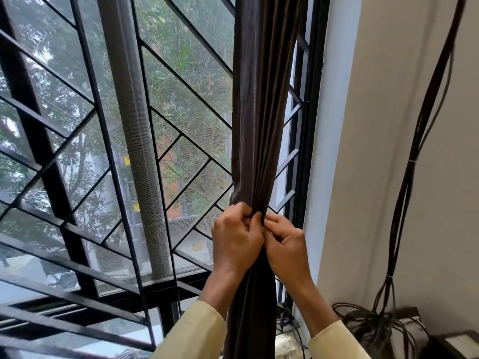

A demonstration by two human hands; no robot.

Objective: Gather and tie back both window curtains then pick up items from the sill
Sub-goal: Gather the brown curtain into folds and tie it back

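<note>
A dark brown curtain (pixel 261 104) hangs gathered into a narrow bundle at the right side of the window. My left hand (pixel 237 240) grips the bundle from the left, thumb and fingers pinching its folds. From the right, my right hand (pixel 285 246) presses against it at the same height, fingers curled into the cloth. The two hands touch each other across the curtain. Below them the fabric falls straight down between my cream sleeves. No tie-back is visible. The sill is mostly hidden.
A black window grille (pixel 85 156) with diagonal bars and mesh fills the left. The black window frame (pixel 308 141) and a white wall (pixel 383 125) stand right of the curtain. Black cables (pixel 412 161) hang down to a coil and boxes (pixel 388 330) at the lower right.
</note>
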